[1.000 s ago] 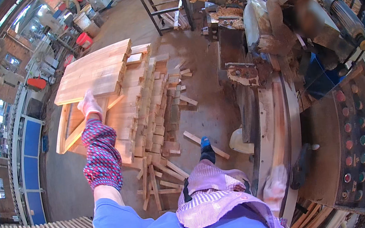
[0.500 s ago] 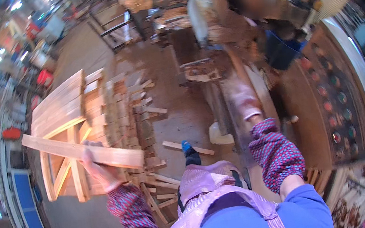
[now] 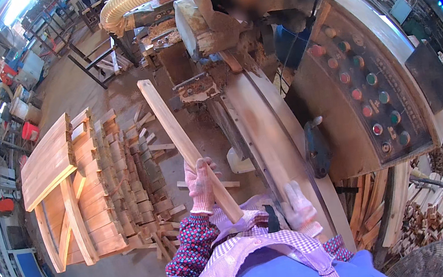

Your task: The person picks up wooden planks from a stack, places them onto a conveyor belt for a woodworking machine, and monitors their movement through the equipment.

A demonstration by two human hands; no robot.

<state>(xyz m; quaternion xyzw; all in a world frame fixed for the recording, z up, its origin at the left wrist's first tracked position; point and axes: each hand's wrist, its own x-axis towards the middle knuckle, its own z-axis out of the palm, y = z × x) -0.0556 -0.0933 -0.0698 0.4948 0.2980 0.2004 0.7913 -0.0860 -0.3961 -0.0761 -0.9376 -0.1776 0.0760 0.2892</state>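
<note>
Now that the plank [image 3: 179, 138] has swung off the stack [image 3: 95, 207], it's nearer the bed [image 3: 273, 142].
Left hand [image 3: 200, 187] grasps it; right hand [image 3: 300, 210], fingers straight, holds nothing.

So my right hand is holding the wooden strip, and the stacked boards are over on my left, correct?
Not quite: your left hand is holding the wooden strip, as the head view shows. The stacked boards are indeed on your left.
</note>
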